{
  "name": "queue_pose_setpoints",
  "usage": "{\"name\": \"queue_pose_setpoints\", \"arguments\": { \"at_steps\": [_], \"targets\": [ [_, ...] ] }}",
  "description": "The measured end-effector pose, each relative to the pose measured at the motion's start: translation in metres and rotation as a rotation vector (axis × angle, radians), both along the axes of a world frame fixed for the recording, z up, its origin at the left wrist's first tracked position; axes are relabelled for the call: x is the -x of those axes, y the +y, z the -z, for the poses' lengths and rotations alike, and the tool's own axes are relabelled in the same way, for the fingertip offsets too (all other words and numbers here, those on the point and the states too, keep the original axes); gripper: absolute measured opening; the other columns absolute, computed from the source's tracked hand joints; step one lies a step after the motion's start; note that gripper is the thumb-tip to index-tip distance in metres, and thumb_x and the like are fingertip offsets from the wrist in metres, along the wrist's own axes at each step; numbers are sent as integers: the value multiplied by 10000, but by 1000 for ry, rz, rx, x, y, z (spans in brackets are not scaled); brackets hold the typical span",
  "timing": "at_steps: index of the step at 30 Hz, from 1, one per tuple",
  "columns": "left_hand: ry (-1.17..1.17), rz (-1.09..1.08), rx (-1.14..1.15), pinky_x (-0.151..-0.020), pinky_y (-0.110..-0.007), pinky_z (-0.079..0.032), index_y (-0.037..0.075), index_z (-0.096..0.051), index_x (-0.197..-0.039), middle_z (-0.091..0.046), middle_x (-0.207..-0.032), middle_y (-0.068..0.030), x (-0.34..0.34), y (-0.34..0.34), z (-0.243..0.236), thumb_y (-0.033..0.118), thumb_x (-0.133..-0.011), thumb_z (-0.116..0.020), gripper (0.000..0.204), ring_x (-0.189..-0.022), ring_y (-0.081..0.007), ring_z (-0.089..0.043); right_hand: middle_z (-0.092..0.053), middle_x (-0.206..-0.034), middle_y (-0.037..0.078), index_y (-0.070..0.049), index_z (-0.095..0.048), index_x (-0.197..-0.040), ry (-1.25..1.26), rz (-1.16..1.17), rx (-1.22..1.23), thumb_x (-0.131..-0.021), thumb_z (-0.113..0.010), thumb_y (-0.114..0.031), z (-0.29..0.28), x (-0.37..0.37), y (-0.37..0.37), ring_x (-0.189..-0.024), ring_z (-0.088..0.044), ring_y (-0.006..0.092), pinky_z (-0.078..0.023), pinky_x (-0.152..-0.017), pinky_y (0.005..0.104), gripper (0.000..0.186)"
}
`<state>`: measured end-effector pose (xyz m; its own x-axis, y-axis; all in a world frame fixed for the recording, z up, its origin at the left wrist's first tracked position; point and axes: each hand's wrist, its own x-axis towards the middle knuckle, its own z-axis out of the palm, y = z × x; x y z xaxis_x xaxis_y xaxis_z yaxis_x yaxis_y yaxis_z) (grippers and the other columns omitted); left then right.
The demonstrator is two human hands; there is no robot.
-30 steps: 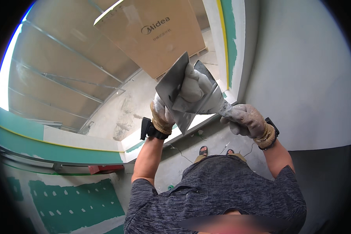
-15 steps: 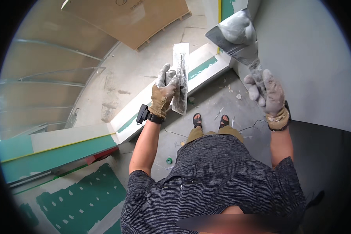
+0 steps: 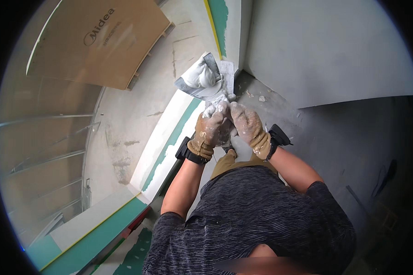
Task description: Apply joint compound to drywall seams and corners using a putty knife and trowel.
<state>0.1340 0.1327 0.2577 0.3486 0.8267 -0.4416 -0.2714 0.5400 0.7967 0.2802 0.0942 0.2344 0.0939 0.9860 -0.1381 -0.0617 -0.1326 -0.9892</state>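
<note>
My left hand [image 3: 209, 129], in a tan work glove smeared white, is closed on a rectangular plastering trowel [image 3: 228, 72]; its blade shows above and below the hands. Close beside it, my similarly gloved right hand [image 3: 249, 123] is closed around the handle of a wide putty knife. The putty knife [image 3: 186, 85] points up and left with a thick lump of white joint compound [image 3: 203, 75] on its blade. Knife and trowel overlap just beyond my fingers, which partly hide both handles; whether the blades touch I cannot tell.
A low ledge of green and white board [image 3: 170, 142] runs diagonally beneath my left arm. Beyond it a big brown carton [image 3: 101, 41] rests on a pallet, near metal framing [image 3: 46, 119]. A large grey panel [image 3: 326, 50] stands at the right. Debris lies on the floor [image 3: 284, 114].
My right hand has swung left with the loaded putty knife, bringing it to the trowel in my left hand. The whole view has turned, so the carton shows more fully.
</note>
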Motion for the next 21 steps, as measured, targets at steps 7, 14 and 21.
{"name": "queue_pose_setpoints", "arguments": {
  "at_steps": [7, 14, 21],
  "targets": [
    [-40, 156, -171, -622, -248, -455, -19, -699, -1239, -663, -851, -13, 22, 10, 21, 253, -999, -649, 366, -694, -94, -545, -704, -847, 11, -14, -716, -1097, 84, 121, 201, -1072, -562, -337, 1, 9, -10, -772, -604, 80, -533, -722, 278, 358],
    [61, 121, -185, -669, -258, -509, -4, -723, -1152, -710, -926, -6, 12, 3, 15, 263, -995, -661, 315, -774, -95, -630, -673, -1164, 56, 4, -594, -1324, 238, -63, 190, -1012, -666, -153, 58, -1, 6, -1037, -629, 99, -545, -868, 264, 357],
    [215, 327, -345, -707, -234, -477, 12, -712, -1165, -691, -972, 14, 27, 5, 25, 148, -998, -608, 239, -787, -72, -595, -725, -1099, 149, -42, -633, -1249, -294, 42, -61, -920, -725, -161, 55, 4, 9, -1030, -692, 254, -543, -917, 355, 362]
  ]
}}
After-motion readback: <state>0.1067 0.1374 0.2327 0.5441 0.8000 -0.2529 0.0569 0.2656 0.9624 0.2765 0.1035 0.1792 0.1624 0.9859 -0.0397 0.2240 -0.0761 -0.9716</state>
